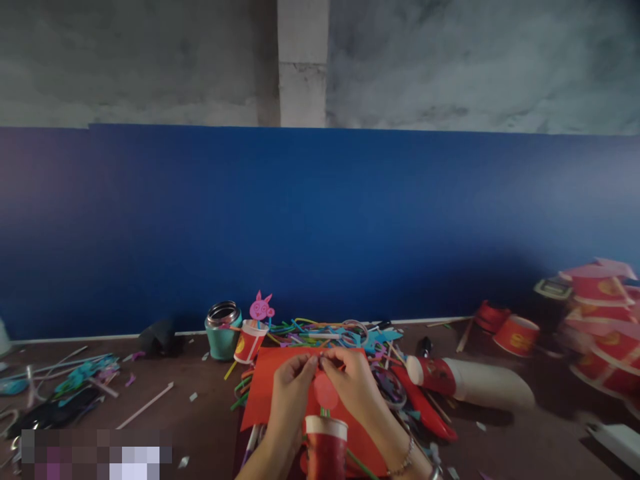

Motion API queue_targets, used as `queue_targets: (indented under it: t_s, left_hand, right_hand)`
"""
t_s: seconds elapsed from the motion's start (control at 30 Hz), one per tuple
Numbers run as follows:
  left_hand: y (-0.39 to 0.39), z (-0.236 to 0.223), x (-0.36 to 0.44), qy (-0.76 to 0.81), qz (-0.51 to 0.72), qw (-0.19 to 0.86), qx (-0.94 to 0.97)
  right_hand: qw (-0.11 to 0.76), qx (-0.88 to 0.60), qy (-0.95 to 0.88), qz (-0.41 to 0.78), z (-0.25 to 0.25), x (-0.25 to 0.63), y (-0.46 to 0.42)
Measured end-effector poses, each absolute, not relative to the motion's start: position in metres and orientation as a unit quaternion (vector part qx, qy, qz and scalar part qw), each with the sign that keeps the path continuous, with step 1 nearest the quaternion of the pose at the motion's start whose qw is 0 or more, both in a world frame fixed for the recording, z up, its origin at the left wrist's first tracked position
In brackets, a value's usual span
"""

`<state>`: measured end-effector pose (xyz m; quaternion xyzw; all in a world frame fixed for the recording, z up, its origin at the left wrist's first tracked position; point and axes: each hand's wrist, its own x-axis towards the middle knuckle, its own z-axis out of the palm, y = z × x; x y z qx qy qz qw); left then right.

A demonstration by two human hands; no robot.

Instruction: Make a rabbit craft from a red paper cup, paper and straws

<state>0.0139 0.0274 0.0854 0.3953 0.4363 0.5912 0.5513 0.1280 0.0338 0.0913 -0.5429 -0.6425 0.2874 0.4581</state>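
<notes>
My left hand (291,390) and my right hand (353,383) come together with thumbs and forefingers pinched. Whatever small thing they hold between the fingertips is too tiny to name. Just below the fingertips is a round pink-red paper disc (326,392) on green stems, which rise from a red paper cup (327,450) with a white rim. The cup stands upright between my forearms. Behind the hands lies a sheet of orange-red paper (265,380). A bracelet is on my right wrist.
At the back stand a teal thermos (223,333) and a red cup with a pink paper figure (261,308). Colourful strips (320,327) lie behind the paper. To the right are stacked white paper cups (493,383) and a blurred red cup structure (607,333). Scraps litter the left.
</notes>
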Motion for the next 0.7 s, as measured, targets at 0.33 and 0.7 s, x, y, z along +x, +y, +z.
queue_targets:
  t_s: [0.33,0.7]
  left_hand:
    - [0.0268,0.0892,0.0129,0.431,0.594,0.553,0.395]
    - [0.0261,0.0900,0.0135,0.414,0.576,0.584,0.394]
  right_hand:
    - [0.457,-0.520,-0.655,0.303,0.0978,0.1291,0.0329]
    - [0.474,-0.525,-0.644,0.289,0.0969,0.1280,0.0326]
